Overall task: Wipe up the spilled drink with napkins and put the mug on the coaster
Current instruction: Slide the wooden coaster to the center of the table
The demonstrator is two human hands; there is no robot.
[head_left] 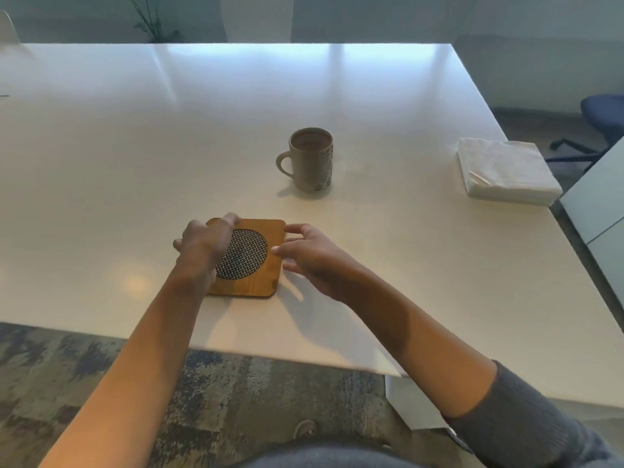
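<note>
Both hands at coaster (251, 256), near tabletop (101, 163) edge. Left hand (202, 243) curls fingers over its left side; right hand (305, 253) open, fingertips touching right edge. Mug (312, 160) full, well beyond; napkins (506, 172) far right. I see no spill. Risk: a hasty lift slops drink.

open tabletop (135, 146) btwn coaster (270, 238) & mug (312, 160), napkins (506, 170) far right

Office meeting room, long white table (236, 106), wheeled blue office chair (604, 113), patterned carpet (101, 373)
</note>
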